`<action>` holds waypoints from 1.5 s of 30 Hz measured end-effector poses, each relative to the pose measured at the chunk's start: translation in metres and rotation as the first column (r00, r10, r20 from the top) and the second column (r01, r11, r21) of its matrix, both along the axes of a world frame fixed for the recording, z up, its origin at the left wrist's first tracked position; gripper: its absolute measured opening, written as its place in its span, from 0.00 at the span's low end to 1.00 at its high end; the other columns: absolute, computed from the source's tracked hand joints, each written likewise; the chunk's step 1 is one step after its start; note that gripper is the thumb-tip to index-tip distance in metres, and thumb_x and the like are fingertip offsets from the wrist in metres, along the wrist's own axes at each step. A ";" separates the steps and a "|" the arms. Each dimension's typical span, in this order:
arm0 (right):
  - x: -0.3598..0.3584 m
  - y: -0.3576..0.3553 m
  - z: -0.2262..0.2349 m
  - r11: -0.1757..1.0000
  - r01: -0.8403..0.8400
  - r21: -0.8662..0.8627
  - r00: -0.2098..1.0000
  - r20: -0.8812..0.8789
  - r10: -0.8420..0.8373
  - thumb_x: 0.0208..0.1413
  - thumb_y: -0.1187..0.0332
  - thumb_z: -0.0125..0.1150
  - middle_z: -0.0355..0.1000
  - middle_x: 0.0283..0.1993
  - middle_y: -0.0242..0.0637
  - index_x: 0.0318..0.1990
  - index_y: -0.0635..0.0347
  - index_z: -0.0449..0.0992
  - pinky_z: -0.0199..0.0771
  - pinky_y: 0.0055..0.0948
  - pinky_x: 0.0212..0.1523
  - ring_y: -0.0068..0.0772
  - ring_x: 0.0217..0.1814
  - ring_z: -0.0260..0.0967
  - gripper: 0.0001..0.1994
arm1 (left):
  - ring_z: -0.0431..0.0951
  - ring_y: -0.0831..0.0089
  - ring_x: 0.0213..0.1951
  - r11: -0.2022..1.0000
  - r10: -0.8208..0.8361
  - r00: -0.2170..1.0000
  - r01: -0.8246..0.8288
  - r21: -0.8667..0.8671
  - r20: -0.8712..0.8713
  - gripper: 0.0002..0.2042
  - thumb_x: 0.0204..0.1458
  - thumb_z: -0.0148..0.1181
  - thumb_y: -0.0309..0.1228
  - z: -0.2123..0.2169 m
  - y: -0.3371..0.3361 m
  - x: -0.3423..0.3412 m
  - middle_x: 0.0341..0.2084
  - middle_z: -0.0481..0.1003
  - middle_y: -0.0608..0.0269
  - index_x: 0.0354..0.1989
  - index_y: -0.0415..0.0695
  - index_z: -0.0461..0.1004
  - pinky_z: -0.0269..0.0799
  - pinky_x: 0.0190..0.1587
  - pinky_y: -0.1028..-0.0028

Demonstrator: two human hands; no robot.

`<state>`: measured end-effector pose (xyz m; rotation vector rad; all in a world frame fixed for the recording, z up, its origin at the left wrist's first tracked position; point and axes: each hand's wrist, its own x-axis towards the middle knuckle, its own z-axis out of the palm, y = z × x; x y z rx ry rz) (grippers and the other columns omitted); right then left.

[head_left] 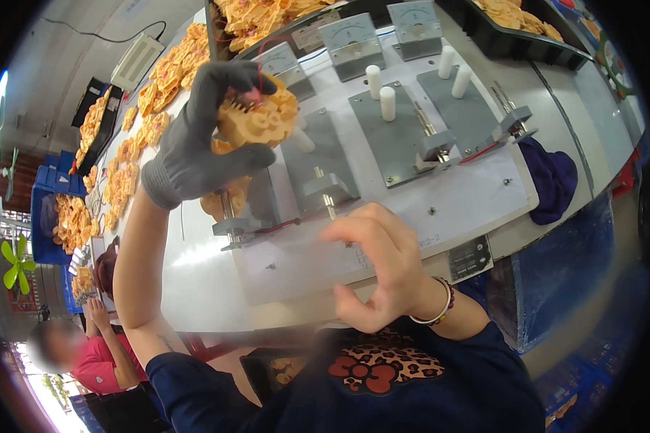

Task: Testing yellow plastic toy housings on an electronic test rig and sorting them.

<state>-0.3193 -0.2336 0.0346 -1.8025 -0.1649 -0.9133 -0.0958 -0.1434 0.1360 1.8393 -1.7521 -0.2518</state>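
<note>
My left hand (195, 144), in a dark grey glove, grips a yellow-orange plastic part (263, 119) between thumb and fingers. Something pink and a thin red wire show near its fingertips. The part is held above the left end of a white test board, where another yellow-orange part (220, 202) sits partly hidden under the glove. My right hand (383, 267) is bare, with a bracelet at the wrist. Its thumb and forefinger are apart with nothing between them, just in front of a metal spring pin (329, 206) on a grey fixture plate (318, 159).
More grey plates (390, 137) with white posts (388, 105) and metal clamps (437, 144) stand to the right. Analog meters (348, 40) line the back. Piles of yellow-orange parts (162, 79) cover the left. A purple cloth (552, 177) lies right; a person (105, 353) works at lower left.
</note>
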 end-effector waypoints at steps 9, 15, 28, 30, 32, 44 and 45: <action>0.005 -0.001 -0.004 0.999 0.029 -0.013 0.999 0.031 -0.029 0.24 0.75 0.54 0.69 0.33 0.43 0.40 0.65 0.70 0.70 0.33 0.30 0.44 0.31 0.67 0.25 | 0.68 0.64 0.43 0.959 -0.256 0.951 0.227 0.169 0.173 0.32 0.48 0.58 0.50 0.010 -0.009 -0.002 0.41 0.66 0.54 0.51 0.36 0.58 0.61 0.52 0.68; 0.005 -0.004 -0.005 0.996 0.039 -0.086 0.996 0.084 -0.031 0.25 0.72 0.54 0.67 0.31 0.42 0.38 0.69 0.69 0.67 0.26 0.27 0.35 0.27 0.64 0.23 | 0.68 0.64 0.43 0.942 -0.237 0.967 0.204 0.267 0.098 0.35 0.56 0.36 0.57 0.009 -0.026 -0.021 0.38 0.68 0.54 0.55 0.34 0.60 0.60 0.50 0.65; 0.002 0.006 -0.011 0.999 -0.004 -0.049 0.994 -0.108 -0.002 0.36 0.71 0.66 0.63 0.23 0.31 0.56 0.63 0.55 0.58 0.24 0.25 0.24 0.21 0.60 0.37 | 0.71 0.55 0.50 0.850 -0.222 0.640 -0.242 -0.468 -0.735 0.25 0.62 0.38 0.43 -0.013 0.060 0.154 0.42 0.73 0.43 0.49 0.29 0.66 0.58 0.61 0.58; 0.005 0.000 -0.009 0.988 -0.030 -0.149 0.996 -0.087 0.017 0.36 0.74 0.66 0.62 0.23 0.32 0.61 0.62 0.43 0.56 0.23 0.22 0.24 0.19 0.58 0.44 | 0.74 0.61 0.43 0.532 0.131 0.441 -0.787 -0.312 -0.888 0.20 0.59 0.47 0.43 -0.029 0.072 0.193 0.36 0.76 0.50 0.44 0.36 0.71 0.67 0.53 0.63; 0.007 0.002 -0.010 0.990 -0.016 -0.139 0.998 -0.061 0.007 0.35 0.74 0.66 0.60 0.20 0.29 0.60 0.62 0.45 0.54 0.21 0.22 0.23 0.17 0.56 0.43 | 0.74 0.68 0.44 0.308 0.383 0.093 -0.951 0.032 -0.919 0.16 0.54 0.54 0.46 -0.046 0.096 0.232 0.38 0.76 0.60 0.40 0.45 0.73 0.67 0.52 0.66; 0.006 0.005 -0.008 0.980 -0.005 -0.201 0.994 -0.110 -0.017 0.36 0.71 0.66 0.58 0.17 0.26 0.58 0.61 0.48 0.53 0.25 0.27 0.20 0.16 0.53 0.41 | 0.41 0.51 0.68 0.121 0.838 0.215 -0.970 0.213 0.502 0.46 0.44 0.51 0.62 -0.161 0.139 0.302 0.67 0.46 0.55 0.68 0.50 0.44 0.43 0.67 0.62; 0.006 0.005 -0.007 0.978 -0.005 -0.206 0.994 -0.108 -0.018 0.36 0.71 0.66 0.58 0.17 0.26 0.58 0.61 0.48 0.53 0.25 0.27 0.20 0.16 0.53 0.41 | 0.42 0.50 0.68 0.118 0.836 0.201 -0.975 0.191 0.511 0.46 0.43 0.52 0.62 -0.161 0.140 0.300 0.67 0.47 0.54 0.68 0.51 0.44 0.44 0.66 0.61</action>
